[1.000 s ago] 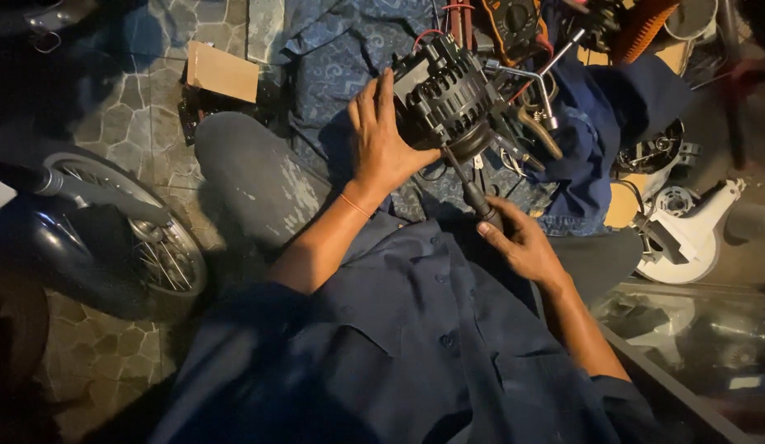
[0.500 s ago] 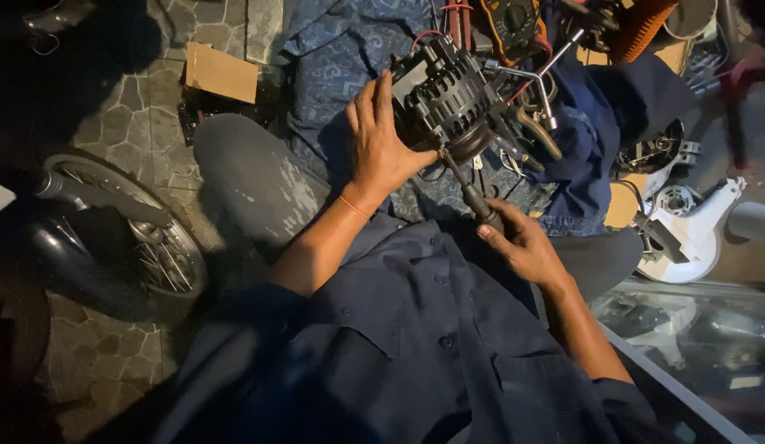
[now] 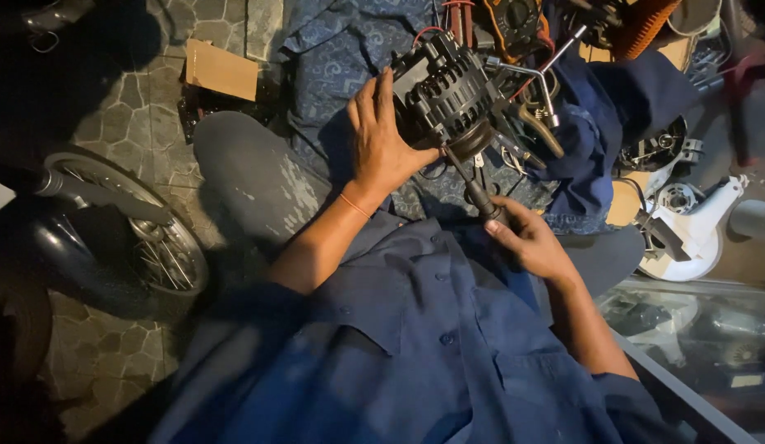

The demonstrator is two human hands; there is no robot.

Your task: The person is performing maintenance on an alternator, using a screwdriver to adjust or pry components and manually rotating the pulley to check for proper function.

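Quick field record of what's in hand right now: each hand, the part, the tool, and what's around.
left hand: flat on the side of the alternator, steadying it
right hand: grip closed on the tool handle
alternator: black, ribbed, on the blue cloth in front of the knees
tool: dark shaft running from the right hand up to the alternator's end
left of person: wheel, cardboard box
right of person: white housing
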